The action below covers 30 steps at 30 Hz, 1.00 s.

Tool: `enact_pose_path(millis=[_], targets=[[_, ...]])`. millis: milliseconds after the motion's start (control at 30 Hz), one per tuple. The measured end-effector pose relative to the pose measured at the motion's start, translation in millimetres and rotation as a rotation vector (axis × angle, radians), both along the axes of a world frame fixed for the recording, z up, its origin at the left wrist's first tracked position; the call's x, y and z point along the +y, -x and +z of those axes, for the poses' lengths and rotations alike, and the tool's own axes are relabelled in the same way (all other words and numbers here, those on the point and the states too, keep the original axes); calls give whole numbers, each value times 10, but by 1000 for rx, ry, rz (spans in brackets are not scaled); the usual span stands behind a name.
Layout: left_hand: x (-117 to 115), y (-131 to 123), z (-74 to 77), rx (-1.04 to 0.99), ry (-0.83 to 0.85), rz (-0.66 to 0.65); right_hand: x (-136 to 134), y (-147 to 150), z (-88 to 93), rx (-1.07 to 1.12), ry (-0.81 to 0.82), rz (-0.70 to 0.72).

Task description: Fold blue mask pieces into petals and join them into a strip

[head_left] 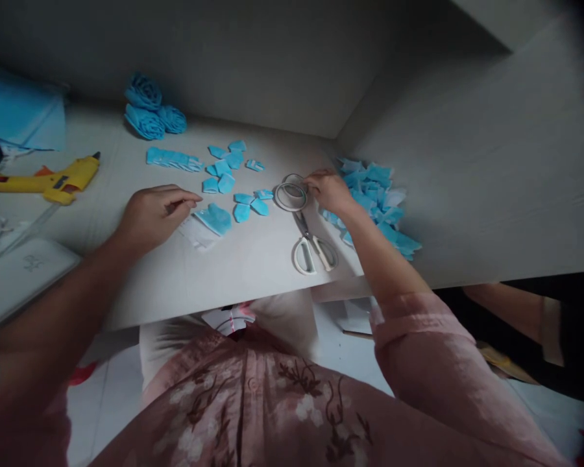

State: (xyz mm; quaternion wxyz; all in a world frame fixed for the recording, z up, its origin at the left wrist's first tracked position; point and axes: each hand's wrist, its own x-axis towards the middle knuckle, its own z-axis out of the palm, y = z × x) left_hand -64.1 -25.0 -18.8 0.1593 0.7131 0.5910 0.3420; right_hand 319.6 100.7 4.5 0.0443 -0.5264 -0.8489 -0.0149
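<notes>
My left hand (pixel 153 213) lies on the white table (pixel 253 259) with fingers curled together, pinching the edge of a folded blue and white fabric piece (pixel 209 224). My right hand (pixel 328 190) reaches to the back of the table, its fingertips closed on a clear tape ring (pixel 291 194). Several cut blue fabric petals (pixel 228 175) lie scattered between the hands. White-handled scissors (pixel 313 246) rest just in front of the tape ring.
A pile of blue fabric scraps (pixel 377 201) lies right of my right hand. Three blue fabric roses (pixel 150 110) sit at the back. A yellow glue gun (pixel 53 181) lies at left. Another person's arm (pixel 511 311) shows under the table at right.
</notes>
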Motion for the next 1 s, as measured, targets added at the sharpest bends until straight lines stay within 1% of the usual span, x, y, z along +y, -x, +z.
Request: enact_pose_path(millis=[67, 133, 200, 267, 333, 433, 500, 567, 600, 700, 767, 833, 900, 1000], targets=[[5, 8, -5, 12, 1, -5, 92, -29, -15, -93, 42, 41], [6, 15, -5, 17, -2, -1, 159, -27, -35, -134, 65, 78], [4, 17, 1, 19, -8, 15, 208, -20, -32, -168, 72, 83], [-1, 16, 9, 22, -6, 24, 239, -17, 15, -232, 69, 78], [-7, 14, 17, 22, -1, 20, 247, -10, 109, -316, 29, 19], [-14, 12, 27, 18, -5, 9, 209, 31, 308, -385, -96, -160], [-17, 12, 31, 16, -6, 6, 162, 75, 433, -402, -159, -254], [-17, 12, 32, 12, -1, 13, 113, 118, 506, -389, -189, -286], [-17, 11, 32, 10, -1, 17, 90, 134, 514, -366, -188, -285], [-15, 10, 29, 2, -8, 16, 34, 165, 422, -252, -108, -186], [-14, 11, 27, 6, -12, 12, 2, 173, 301, -208, -37, -91], [-13, 14, 23, 11, -15, 10, -29, 174, 179, -210, 10, -22], [-11, 18, 18, 7, -21, 8, -57, 172, 89, -213, 25, -1], [-4, 27, 6, -3, -26, -1, -82, 176, 28, -194, 24, -23]])
